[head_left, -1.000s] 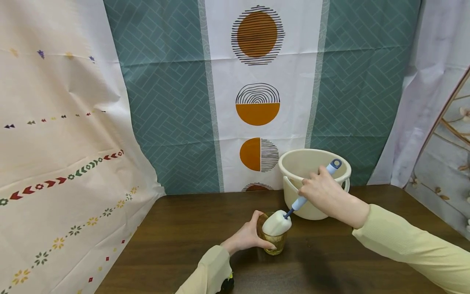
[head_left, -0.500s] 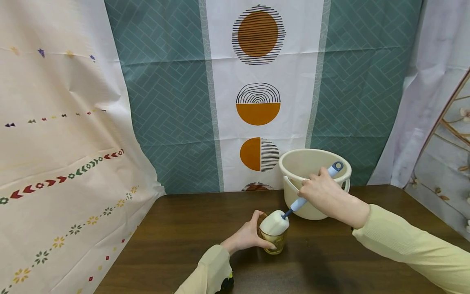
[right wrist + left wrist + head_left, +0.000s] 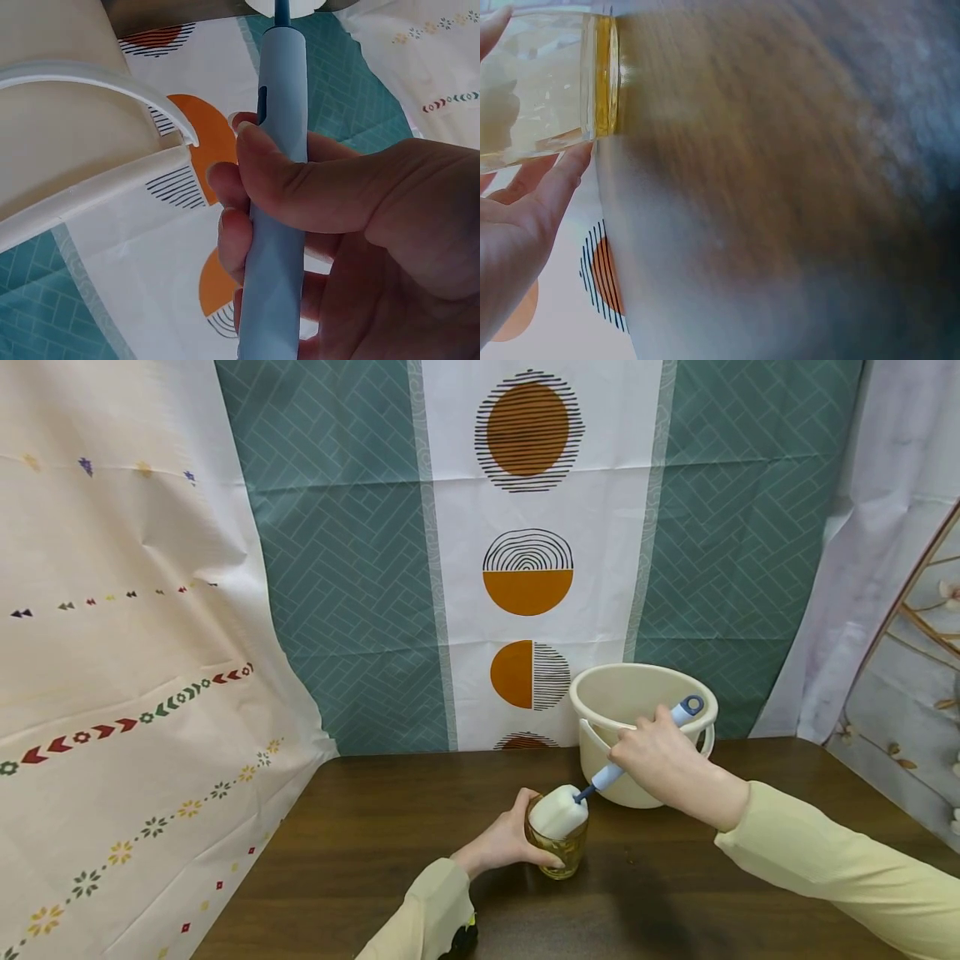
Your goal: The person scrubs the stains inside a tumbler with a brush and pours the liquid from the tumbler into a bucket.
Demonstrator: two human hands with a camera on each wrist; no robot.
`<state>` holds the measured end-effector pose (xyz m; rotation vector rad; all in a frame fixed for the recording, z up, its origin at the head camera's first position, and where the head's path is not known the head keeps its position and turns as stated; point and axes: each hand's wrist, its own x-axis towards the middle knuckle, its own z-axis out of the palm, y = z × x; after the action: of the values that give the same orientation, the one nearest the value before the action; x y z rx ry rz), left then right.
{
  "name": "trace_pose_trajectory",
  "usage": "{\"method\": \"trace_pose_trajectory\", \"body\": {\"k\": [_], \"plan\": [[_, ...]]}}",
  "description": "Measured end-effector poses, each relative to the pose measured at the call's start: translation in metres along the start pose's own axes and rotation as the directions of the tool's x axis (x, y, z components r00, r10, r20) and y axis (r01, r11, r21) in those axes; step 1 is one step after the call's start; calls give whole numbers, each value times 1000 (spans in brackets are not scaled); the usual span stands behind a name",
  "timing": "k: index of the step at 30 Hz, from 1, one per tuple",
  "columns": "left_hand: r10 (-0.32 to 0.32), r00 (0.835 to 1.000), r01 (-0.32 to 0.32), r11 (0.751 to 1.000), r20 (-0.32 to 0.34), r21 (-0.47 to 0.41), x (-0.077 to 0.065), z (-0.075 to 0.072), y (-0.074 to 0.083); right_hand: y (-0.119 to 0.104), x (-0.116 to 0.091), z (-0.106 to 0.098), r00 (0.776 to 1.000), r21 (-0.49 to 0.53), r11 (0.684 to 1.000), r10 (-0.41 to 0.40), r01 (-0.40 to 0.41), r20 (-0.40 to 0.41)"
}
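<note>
An amber glass (image 3: pixel 564 853) stands on the table, and my left hand (image 3: pixel 504 842) grips it round its left side. In the left wrist view the glass (image 3: pixel 547 82) shows its clear wall and yellowish base, with fingers and thumb along it. My right hand (image 3: pixel 663 760) holds a sponge bottle brush by its light blue handle (image 3: pixel 609 775). The brush's white sponge head (image 3: pixel 558 812) sits tilted in the glass's mouth, its lower part inside. In the right wrist view the thumb and fingers of my right hand (image 3: pixel 337 195) wrap round the handle (image 3: pixel 281 90).
A cream bucket (image 3: pixel 600 693) with a handle stands behind the glass, partly behind my right hand. The brown wooden table (image 3: pixel 375 827) reaches back to hanging patterned cloths (image 3: pixel 345 610). A small black and yellow thing (image 3: pixel 463 937) shows beside my left sleeve.
The sponge head has shifted slightly left in the glass, and the handle's looped end has tipped a little right and down. My left hand keeps its place on the glass.
</note>
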<state>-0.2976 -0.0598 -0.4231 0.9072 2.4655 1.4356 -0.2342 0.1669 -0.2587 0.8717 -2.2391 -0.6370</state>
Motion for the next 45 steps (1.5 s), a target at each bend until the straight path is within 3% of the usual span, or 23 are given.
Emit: {"method": "trace_pose_trajectory", "body": {"k": [10, 20, 30, 45], "plan": [[-3, 1000, 3, 1000, 3, 2, 0, 0, 0, -2, 2, -2, 1000, -32, 999, 15, -15, 0], [3, 1000, -3, 1000, 4, -5, 0, 0, -1, 5, 2, 2, 1000, 33, 999, -14, 13, 15], [-2, 1000, 2, 1000, 0, -1, 1, 1, -2, 9, 11, -1, 994, -78, 991, -108, 105, -31], [-6, 1000, 6, 1000, -1, 18, 0, 0, -3, 4, 14, 3, 992, -94, 988, -124, 123, -7]]}}
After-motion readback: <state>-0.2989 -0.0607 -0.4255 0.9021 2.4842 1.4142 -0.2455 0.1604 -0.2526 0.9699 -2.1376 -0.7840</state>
